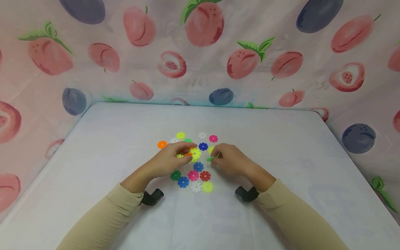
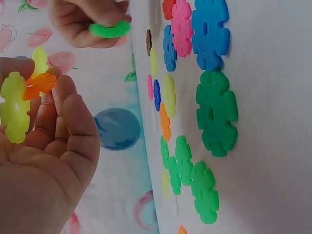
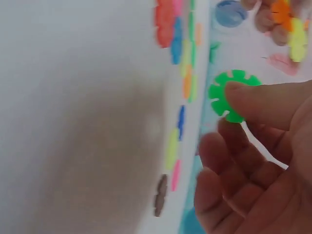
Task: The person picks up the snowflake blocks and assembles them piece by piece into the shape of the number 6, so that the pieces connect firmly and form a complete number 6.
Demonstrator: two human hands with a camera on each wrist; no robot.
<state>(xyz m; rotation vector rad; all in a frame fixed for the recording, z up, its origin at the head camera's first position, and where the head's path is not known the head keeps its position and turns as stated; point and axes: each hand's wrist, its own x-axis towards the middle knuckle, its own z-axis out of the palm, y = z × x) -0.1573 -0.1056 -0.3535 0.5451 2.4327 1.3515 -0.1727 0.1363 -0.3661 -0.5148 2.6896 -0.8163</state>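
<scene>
Holding a joined yellow-and-orange disc cluster [image 1: 193, 153] at the table's [image 1: 281, 146] centre, the left hand [image 1: 170, 160] curls its fingers round it. Right hand [image 1: 229, 160], at 3 o'clock from the cluster: thumb and forefinger pinching one light green disc [image 3: 230, 95]. Loose discs: dark green disc [image 1: 175, 175] at 7 o'clock, orange disc [image 1: 161, 144] at 10 o'clock.

Fruit-print cloth [image 1: 200, 52] hangs behind the white table [image 1: 281, 156].

Blurred discs [image 3: 181, 73] in right wrist view
</scene>
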